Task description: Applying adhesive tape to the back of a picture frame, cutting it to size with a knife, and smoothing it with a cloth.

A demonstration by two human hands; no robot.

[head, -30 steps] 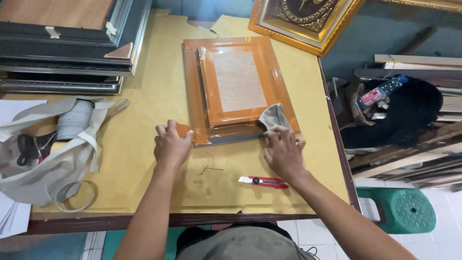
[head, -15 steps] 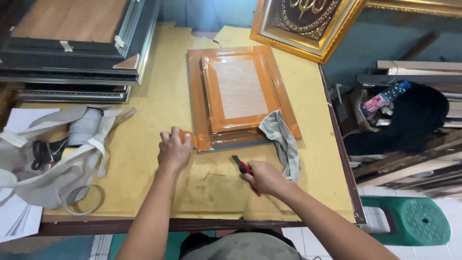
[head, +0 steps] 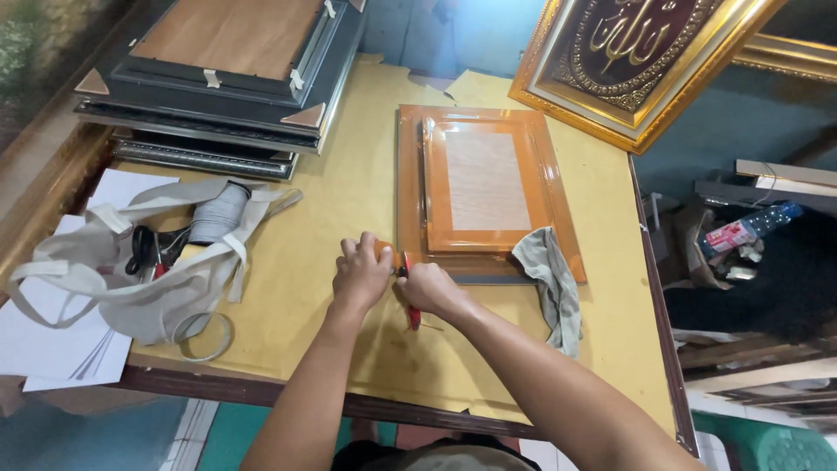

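An orange picture frame (head: pixel 558 187) lies face down on the yellow table (head: pixel 349 192), its wooden backing panel showing. My left hand (head: pixel 362 277) presses on the frame's near-left corner. My right hand (head: pixel 433 290) sits right beside it, closed around a red utility knife (head: pixel 412 314) whose handle sticks out toward me. The knife's tip is hidden between my hands at the frame's corner. A grey rag (head: pixel 552 281) lies draped over the frame's near-right corner and onto the table.
A stack of dark frames (head: pixel 227 78) fills the far left. A beige cloth bag (head: pixel 166 270) with scissors (head: pixel 144 249), a thread spool (head: pixel 218 214) and a tape ring (head: pixel 205 336) lies left. A gold-framed picture (head: pixel 645 61) leans at the far right. White papers (head: pixel 61 340) overhang the left edge.
My right hand let go of the rag, picked up the red knife from the table and brought it to the frame's near-left corner. The left hand stayed at that corner.
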